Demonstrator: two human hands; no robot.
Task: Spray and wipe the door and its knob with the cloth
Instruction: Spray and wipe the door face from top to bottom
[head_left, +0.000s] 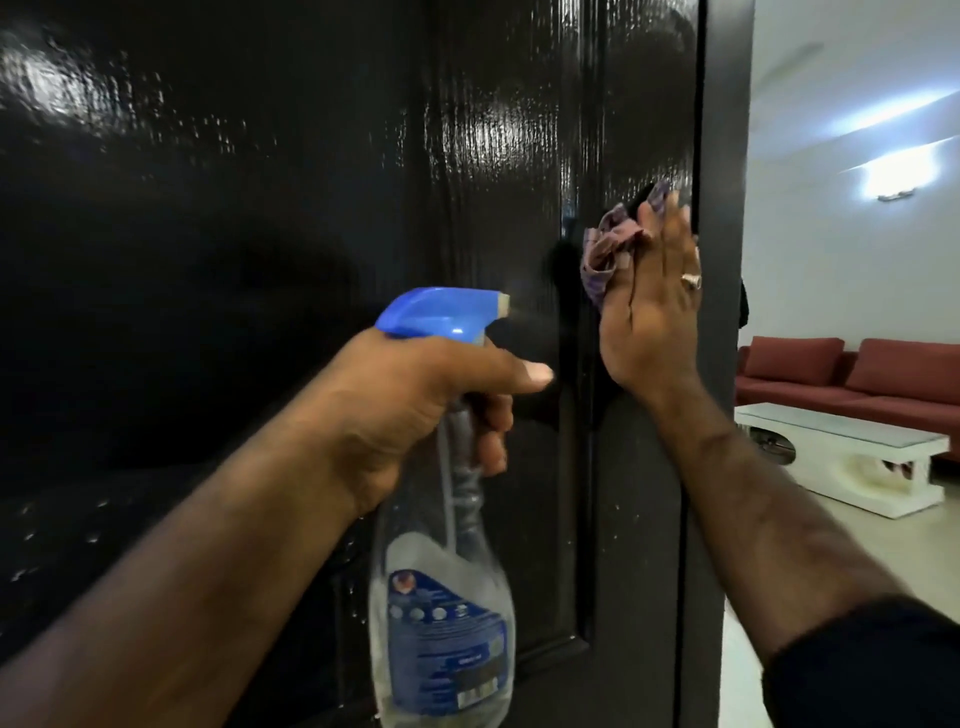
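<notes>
Door (260, 260) glossy and wet-streaked, knob unseen; left hand (415, 405) gripping spray bottle (441, 597), right hand (649, 312) flat, pressing cloth (610, 244); wiping probably midway.

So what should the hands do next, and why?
Probably sweep the cloth leftward over the freshly sprayed patch. The left hand grips the spray bottle, its nozzle aimed at the black door just left of the cloth, with faint mist there. The right hand presses the cloth flat against the door near its edge.
</notes>
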